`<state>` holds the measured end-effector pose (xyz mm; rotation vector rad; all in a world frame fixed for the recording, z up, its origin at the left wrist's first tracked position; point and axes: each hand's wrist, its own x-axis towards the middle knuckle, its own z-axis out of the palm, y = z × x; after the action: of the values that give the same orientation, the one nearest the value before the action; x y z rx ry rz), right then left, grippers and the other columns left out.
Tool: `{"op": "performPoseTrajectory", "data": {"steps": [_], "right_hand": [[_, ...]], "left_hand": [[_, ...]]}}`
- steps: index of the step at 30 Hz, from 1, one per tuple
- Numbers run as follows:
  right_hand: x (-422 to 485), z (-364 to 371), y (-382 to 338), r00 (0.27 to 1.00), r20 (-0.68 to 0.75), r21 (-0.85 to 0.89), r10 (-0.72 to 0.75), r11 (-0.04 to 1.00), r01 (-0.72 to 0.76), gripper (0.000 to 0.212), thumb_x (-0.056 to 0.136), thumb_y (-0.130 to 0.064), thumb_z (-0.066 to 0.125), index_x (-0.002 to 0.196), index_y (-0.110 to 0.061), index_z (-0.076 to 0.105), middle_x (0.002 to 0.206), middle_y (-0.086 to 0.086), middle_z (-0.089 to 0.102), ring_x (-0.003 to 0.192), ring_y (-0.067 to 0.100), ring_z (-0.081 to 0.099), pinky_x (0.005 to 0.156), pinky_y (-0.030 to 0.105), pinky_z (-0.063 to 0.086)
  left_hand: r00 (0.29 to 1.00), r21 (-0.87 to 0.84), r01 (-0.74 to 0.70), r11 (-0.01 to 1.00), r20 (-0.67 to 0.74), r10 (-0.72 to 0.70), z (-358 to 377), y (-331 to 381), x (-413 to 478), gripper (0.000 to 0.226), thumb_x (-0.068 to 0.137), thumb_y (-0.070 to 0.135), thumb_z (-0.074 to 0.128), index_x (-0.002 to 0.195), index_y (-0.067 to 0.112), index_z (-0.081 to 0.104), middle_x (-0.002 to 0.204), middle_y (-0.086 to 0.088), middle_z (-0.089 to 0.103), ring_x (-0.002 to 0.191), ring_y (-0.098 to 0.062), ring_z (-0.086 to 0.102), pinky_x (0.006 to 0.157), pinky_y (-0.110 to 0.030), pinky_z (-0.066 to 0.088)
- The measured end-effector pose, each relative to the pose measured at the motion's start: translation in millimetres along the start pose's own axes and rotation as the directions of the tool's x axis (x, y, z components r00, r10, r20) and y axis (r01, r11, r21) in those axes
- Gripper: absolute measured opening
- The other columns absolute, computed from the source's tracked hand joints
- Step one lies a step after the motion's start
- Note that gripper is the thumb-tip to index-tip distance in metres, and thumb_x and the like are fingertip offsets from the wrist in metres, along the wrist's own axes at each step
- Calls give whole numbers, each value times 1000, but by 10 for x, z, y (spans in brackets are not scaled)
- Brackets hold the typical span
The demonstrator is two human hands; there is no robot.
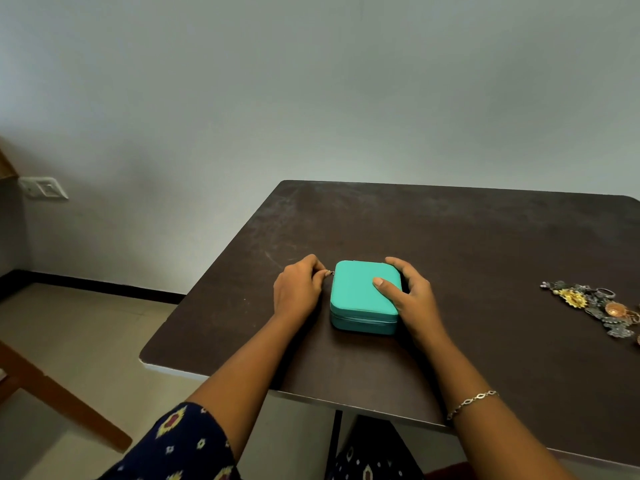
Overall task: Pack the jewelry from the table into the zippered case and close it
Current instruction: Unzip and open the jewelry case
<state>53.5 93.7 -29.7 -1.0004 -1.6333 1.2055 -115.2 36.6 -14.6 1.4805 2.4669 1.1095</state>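
Note:
A turquoise zippered case [358, 292] lies closed on the dark brown table [467, 244], near its left side. My left hand [298, 289] is at the case's far left corner, fingertips pinched on the small metal zipper pull [331, 273]. My right hand [407, 289] wraps the case's right side, thumb flat on the lid. A heap of jewelry [595, 304], with silver pieces, a yellow flower piece and an orange round piece, lies at the table's right edge, well apart from the case.
A wooden chair leg [59, 396] stands left of the table over the tiled floor. A wall switch plate [43, 188] is on the grey wall. I wear a chain bracelet [472, 403] on my right wrist.

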Motion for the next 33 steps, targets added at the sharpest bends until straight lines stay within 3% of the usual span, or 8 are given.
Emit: {"op": "performPoseTrajectory", "data": {"steps": [9, 15, 17, 19, 22, 25, 28, 33], "right_hand": [[0, 16, 4, 1000, 11, 1, -6, 1000, 6, 54, 69, -38, 66, 120, -21, 55, 119, 1, 57, 107, 18, 55, 91, 45, 50], [2, 13, 9, 1000, 9, 7, -3, 1000, 3, 59, 66, -41, 64, 121, -22, 55, 120, 0, 57, 108, 17, 55, 91, 45, 50], [3, 5, 11, 1000, 22, 18, 13, 1000, -14, 60, 68, -40, 67, 123, -21, 54, 123, 1, 56, 110, 18, 55, 92, 45, 49], [0, -7, -1, 998, 43, 28, 35, 999, -36, 55, 76, -35, 70, 126, -21, 52, 128, 3, 52, 114, 19, 52, 96, 43, 47], [-41, -61, -78, 990, 124, 129, 74, 988, -90, 57, 80, -35, 65, 132, -24, 45, 140, 1, 43, 125, 16, 43, 106, 36, 39], [-96, -187, -182, 955, 286, 87, 74, 991, -102, 80, 75, -34, 71, 142, -21, 29, 146, -5, 30, 132, 9, 32, 108, 26, 29], [-134, -289, -250, 894, 445, -166, 52, 986, 25, 101, 65, -33, 78, 145, -25, 18, 153, -12, 14, 138, 4, 18, 114, 26, 19], [-147, -298, -234, 886, 464, -336, -3, 925, 179, 98, 70, -23, 78, 146, -22, 17, 154, -13, 4, 140, 4, 8, 110, 21, 13]], "left_hand": [[992, -117, -27, 993, 122, 41, 142, 82, 240, 8, 86, 19, 58, 79, 21, 63, 84, -1, 69, 78, -19, 61, 70, -35, 49], [993, -437, 41, 899, 116, 11, 132, 44, 133, 20, 94, 27, 48, 101, 17, 63, 101, -1, 67, 92, -16, 61, 83, -35, 51], [984, -578, 106, 809, 177, -2, 65, 33, -22, 41, 90, 51, 40, 113, 21, 55, 110, 2, 62, 106, -20, 58, 91, -37, 49], [950, -618, 139, 774, 303, 71, -6, -7, -185, 87, 68, 81, 40, 132, 22, 40, 130, 5, 49, 123, -15, 47, 104, -34, 39], [859, -521, 84, 849, 469, 203, -113, -54, -343, 133, 39, 84, 59, 146, 22, 10, 143, 11, 27, 132, -6, 27, 106, -23, 25], [829, -419, 50, 906, 524, 197, -135, -62, -377, 130, 43, 65, 71, 146, 29, 1, 152, 9, 19, 137, -11, 24, 114, -34, 24], [840, -411, 18, 911, 501, 209, -106, -70, -388, 119, 48, 60, 76, 143, 38, 7, 147, 11, 30, 132, -11, 33, 110, -40, 33], [872, -386, -48, 921, 434, 228, -79, -52, -399, 99, 65, 48, 76, 141, 39, 13, 144, 8, 37, 129, -14, 37, 108, -38, 35]]}}
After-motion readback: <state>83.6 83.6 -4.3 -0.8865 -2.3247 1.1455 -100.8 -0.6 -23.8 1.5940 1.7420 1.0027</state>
